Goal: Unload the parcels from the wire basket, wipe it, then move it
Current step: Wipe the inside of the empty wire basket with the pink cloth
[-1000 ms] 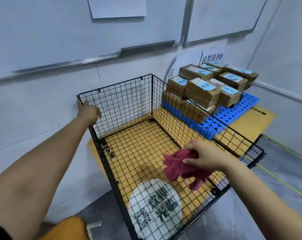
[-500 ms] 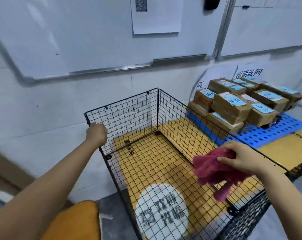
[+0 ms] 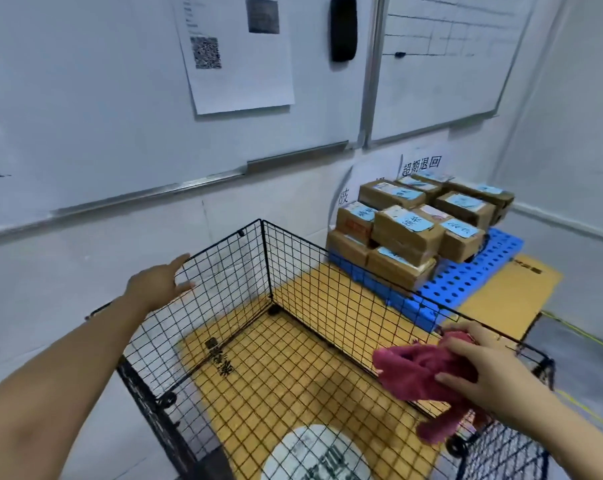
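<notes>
The black wire basket stands on the floor against the wall, with nothing inside; a yellow mat shows through its mesh bottom. My left hand reaches to the top rim of its far-left panel with fingers straight, touching the wire. My right hand holds a crumpled red cloth against the right side panel near its top rim. Several brown cardboard parcels with blue labels are stacked on a blue plastic pallet just beyond the basket.
Two whiteboards hang on the wall behind, with a printed sheet and a black eraser. A yellow cardboard sheet lies right of the pallet. Grey floor with a yellow line runs along the right.
The view has tilted up. My left hand let go of the basket's corner and now lies straight-fingered on the rim. My right hand carried the cloth to the right panel.
</notes>
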